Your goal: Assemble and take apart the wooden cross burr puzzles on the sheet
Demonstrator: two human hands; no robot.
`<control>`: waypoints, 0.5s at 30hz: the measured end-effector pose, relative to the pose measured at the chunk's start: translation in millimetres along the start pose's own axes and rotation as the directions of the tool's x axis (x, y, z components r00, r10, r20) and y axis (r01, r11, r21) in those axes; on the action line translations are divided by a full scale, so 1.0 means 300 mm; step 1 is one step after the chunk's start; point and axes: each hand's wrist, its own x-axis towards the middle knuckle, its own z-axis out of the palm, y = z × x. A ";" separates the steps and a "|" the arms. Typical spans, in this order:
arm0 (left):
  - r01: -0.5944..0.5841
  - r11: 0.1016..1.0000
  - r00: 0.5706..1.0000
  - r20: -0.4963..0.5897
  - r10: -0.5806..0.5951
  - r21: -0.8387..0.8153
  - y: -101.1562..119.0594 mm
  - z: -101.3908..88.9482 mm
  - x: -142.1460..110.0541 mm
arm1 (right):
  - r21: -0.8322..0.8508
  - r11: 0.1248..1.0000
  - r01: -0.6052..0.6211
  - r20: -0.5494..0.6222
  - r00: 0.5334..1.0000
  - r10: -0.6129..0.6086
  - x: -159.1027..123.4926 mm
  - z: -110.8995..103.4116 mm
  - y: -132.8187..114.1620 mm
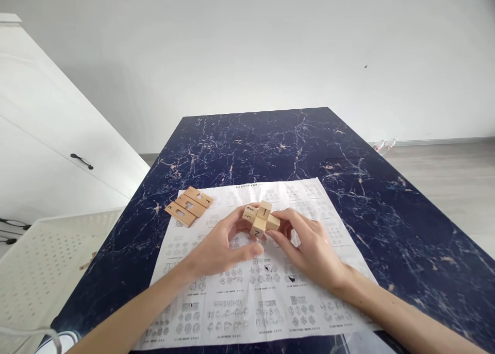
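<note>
As two bare hands meet over a printed sheet [270, 295], a numbered wooden block puzzle [260, 219] sits at the center of the dial between them. From four o'clock, the right hand [309, 240] pinches one block's end between thumb and forefinger. At eight o'clock, the left hand [228, 240] is spread, its fingers curled against the puzzle and its thumb lifted clear; how hard the hidden fingertips press cannot be told. Bringing that thumb in lightly would probably steady the blocks, while an even, straight pinch on the right should keep the crossing pieces from twisting loose.

Between nine and ten o'clock, three flat wooden pieces [192, 201] with cut-outs lie side by side over the sheet's corner. Beneath the creased paper, a dark blue, white-veined table [247, 148] stretches toward twelve, where a pale wall [247, 45] stands. A white cabinet [50, 112] rises at ten, a perforated white bin [34, 271] sits near nine, and gray floor [456, 179] shows past two.
</note>
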 end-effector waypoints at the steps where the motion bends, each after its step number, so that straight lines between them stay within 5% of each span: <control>1: -0.005 1.000 1.000 0.020 0.005 -0.005 -0.004 -0.001 0.000 | -0.010 1.000 0.007 -0.006 1.000 -0.007 0.000 -0.001 -0.001; 15: -0.006 0.998 0.995 -0.097 0.012 0.064 -0.015 -0.010 0.007 | 0.006 0.994 0.106 0.030 0.994 -0.106 0.000 -0.011 -0.009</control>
